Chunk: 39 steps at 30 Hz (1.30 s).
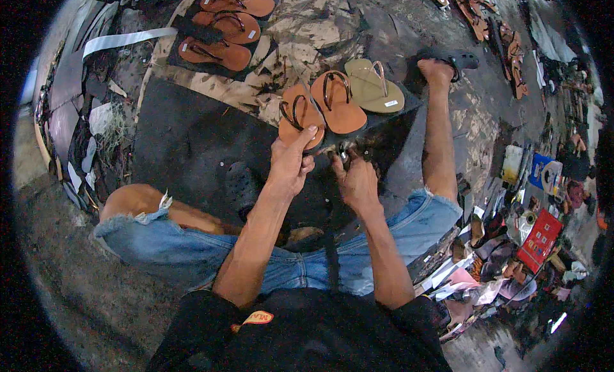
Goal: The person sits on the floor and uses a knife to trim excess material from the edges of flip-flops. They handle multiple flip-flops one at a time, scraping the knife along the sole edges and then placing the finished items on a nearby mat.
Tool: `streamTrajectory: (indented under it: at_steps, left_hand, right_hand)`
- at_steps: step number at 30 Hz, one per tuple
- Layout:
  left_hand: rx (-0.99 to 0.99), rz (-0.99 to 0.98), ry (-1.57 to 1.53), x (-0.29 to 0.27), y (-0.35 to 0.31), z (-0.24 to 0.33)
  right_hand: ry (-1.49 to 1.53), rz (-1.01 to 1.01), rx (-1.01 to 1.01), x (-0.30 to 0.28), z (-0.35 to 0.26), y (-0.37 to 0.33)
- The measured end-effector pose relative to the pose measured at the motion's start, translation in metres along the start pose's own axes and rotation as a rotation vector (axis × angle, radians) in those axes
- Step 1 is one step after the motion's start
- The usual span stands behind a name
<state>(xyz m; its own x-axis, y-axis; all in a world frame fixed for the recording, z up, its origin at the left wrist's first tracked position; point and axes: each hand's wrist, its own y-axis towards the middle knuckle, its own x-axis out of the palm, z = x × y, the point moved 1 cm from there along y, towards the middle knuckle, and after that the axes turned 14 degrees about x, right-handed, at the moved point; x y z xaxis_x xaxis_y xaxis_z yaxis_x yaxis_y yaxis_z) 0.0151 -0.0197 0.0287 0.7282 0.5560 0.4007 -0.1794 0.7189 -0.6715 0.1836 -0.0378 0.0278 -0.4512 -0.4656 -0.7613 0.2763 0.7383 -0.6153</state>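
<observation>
My left hand [289, 162] grips the heel end of a tan flip-flop [296, 98] with a dark thong strap, its thumb lying on the footbed. Close beside that sandal is a second tan flip-flop [346, 117]. To the right of the pair lies an olive flip-flop [374, 97] with a pale strap and a small white label. My right hand [358, 183] is closed just below the second sandal. Its fingers hold a small tool with a shiny metal part [345, 156]; its kind is mostly hidden by the fingers.
A black sheet [185, 132] spreads before my crossed leg. Several tan sandals [224, 52] lie at the upper left, near a white strip [128, 40]. More sandals [511, 58] lie at the upper right. Scraps and a red box [539, 241] clutter the right side.
</observation>
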Motion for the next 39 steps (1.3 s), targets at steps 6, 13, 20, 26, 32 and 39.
streamTrajectory:
  at_steps: [6, 13, 20, 26, 32, 39]
  left_hand:
    - [-0.048, -0.003, -0.06, -0.002, 0.0, -0.004]
    - [-0.133, 0.061, -0.113, -0.003, -0.001, -0.007]
    - [-0.064, 0.032, -0.039, -0.014, -0.007, -0.006]
    - [0.174, -0.107, 0.282, -0.004, -0.102, 0.047]
    - [0.739, -0.266, 0.883, 0.003, -0.175, 0.041]
    - [0.782, -0.446, 0.84, 0.069, -0.192, 0.098]
  right_hand:
    - [0.235, -0.189, -0.198, 0.019, 0.034, 0.065]
    - [0.248, -0.151, -0.359, 0.03, 0.018, 0.086]
    - [-0.072, -0.057, -0.165, 0.073, -0.04, 0.12]
    - [0.369, -0.216, -0.039, 0.068, -0.045, 0.109]
    - [1.431, -0.003, -0.33, -0.055, -0.067, -0.009]
    - [1.127, 0.25, -0.604, -0.101, 0.002, -0.118]
